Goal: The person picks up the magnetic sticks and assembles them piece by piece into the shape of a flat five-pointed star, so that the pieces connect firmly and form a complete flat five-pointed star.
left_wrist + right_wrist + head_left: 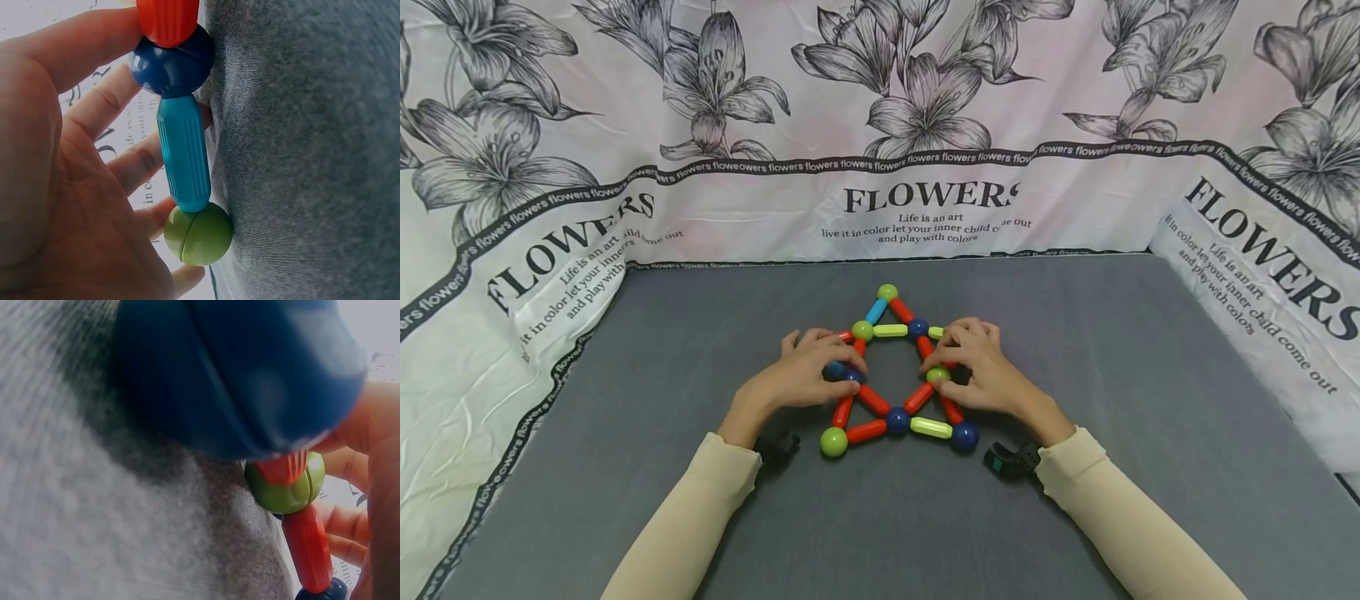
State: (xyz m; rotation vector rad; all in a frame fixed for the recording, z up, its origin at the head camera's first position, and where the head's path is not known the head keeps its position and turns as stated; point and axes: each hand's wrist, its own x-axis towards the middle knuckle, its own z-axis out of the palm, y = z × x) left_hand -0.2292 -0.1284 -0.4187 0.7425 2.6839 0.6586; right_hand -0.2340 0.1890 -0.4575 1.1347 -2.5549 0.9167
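A star-like flat figure of ribbed sticks and balls lies in front of me. My left hand (811, 371) pinches the dark blue ball (172, 65) at its left inner corner, thumb on the near side. From that ball a teal stick (184, 153) runs to a green ball (199, 234), which the hand hides in the head view. At the right inner corner, my right hand (985, 371) pinches a green ball (937, 376) between thumb and fingers. A red stick (306, 547) joins it to another ball beyond. Part of the right point is hidden under this hand.
The figure's top green ball (887, 292) points away from me. Its near points end in a green ball (833, 442) and a dark blue ball (965, 437). The grey tabletop (880, 533) is bordered by a flower-printed cloth (737, 225) behind and at both sides.
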